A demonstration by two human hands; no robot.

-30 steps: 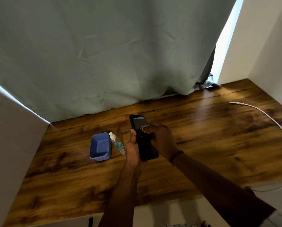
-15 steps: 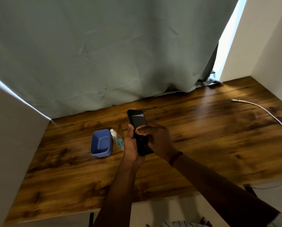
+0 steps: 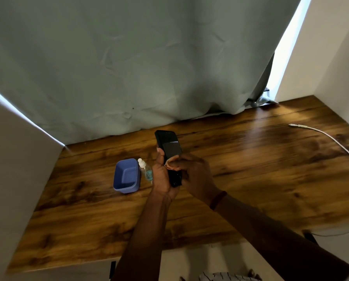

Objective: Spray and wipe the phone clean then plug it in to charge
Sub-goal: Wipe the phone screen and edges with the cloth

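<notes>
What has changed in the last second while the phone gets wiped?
The right hand, pressing what looks like a pale wipe on the screen, slid down the phone toward the person. The left hand grips the phone as before. Spray bottle, blue bowl and cable lie unmoved.

The wooden table point(image 3: 260, 179) across the lower frame is warm brown with darker streaked grain, backed in the upper frame by a plain pale grey-green cloth curtain point(image 3: 129, 67) between white walls point(image 3: 331, 57). At centre the black rectangular phone point(image 3: 168, 145) has a grey-sheened screen; left of it are a periwinkle-blue rectangular plastic tub point(image 3: 126, 176) and a small clear spray bottle point(image 3: 146, 169) with white cap and teal liquid. A thin white charging cable point(image 3: 331, 138) curves at the right edge, and a dark red wristband point(image 3: 218, 200) shows right of centre.
</notes>
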